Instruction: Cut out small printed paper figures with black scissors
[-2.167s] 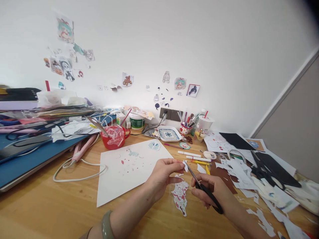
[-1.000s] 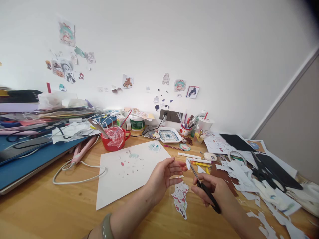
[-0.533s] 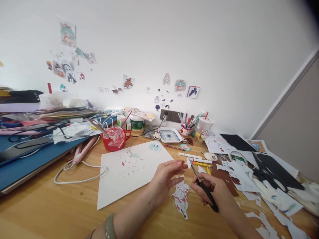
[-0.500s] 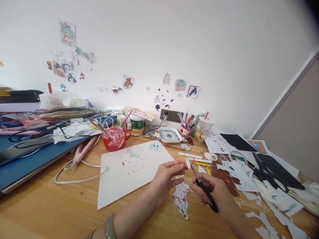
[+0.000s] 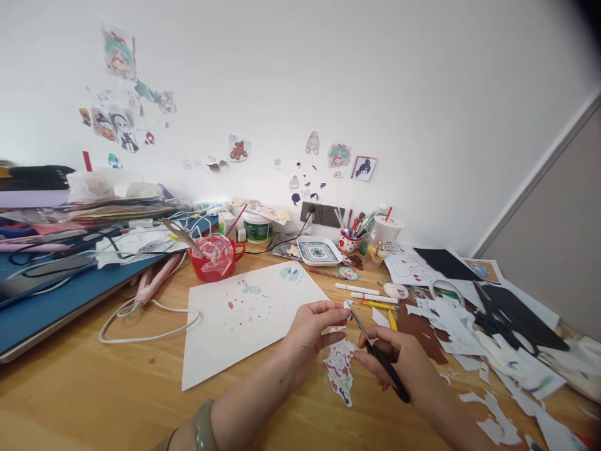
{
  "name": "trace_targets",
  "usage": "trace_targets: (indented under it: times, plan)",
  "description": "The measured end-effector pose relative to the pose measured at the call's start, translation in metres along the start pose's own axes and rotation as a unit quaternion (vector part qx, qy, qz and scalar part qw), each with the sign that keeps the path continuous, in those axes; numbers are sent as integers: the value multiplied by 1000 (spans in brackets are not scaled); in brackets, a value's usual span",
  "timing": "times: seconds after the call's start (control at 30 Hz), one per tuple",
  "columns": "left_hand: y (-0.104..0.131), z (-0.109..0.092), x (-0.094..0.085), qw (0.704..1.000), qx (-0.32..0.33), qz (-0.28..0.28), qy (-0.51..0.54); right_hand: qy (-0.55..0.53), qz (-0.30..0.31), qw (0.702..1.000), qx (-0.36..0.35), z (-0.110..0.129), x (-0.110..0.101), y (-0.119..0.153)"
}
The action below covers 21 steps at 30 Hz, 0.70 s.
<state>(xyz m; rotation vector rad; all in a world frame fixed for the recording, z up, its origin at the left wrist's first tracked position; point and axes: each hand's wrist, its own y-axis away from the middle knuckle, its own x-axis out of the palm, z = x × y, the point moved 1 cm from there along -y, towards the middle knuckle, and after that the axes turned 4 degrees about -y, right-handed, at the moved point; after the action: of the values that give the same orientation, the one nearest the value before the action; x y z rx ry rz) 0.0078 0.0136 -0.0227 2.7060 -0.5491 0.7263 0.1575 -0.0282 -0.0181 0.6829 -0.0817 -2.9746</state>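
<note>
Between the fingertips of my left hand (image 5: 313, 332) is a small white paper piece (image 5: 347, 305). My right hand (image 5: 392, 357) is closed round the black handles of the scissors (image 5: 385, 364), whose blades reach up and left to that piece. Below my hands lies a jagged paper sheet (image 5: 340, 369) printed with small red, pink and green shapes. Left of my left hand, a large white sheet (image 5: 206, 351) bears small coloured cutouts and a pale blue one near its top corner.
A red cup (image 5: 212, 258) stands behind the white sheet, left of a square patterned dish (image 5: 319, 251). Pens (image 5: 357, 289) and a white mouse-like object lie behind my hands. Paper scraps (image 5: 498, 419) and large black scissors (image 5: 502, 319) are on the right.
The paper piece between my left fingertips now shows less of its face and sits slightly left, with the scissor tips beside it. The whole view has shifted slightly.
</note>
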Motion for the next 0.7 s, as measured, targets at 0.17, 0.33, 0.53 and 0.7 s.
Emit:
trace_targets:
  times: [0.17,0.33,0.53,0.7]
  plan:
    - [-1,-2,0,1000,4,5,-2,20,2,1000,1,-3,-2,-3]
    - [0,-2,0,1000,6,5,-8,29,4,1000,-6,-3,-4,-3]
    - [1,-4,0,1000,7,4,-8,39,-7,999,-20,-5,-4,-3]
    - [0,-6,0,1000,6,4,-10,42,-2,999,-16,-4,-4,-3]
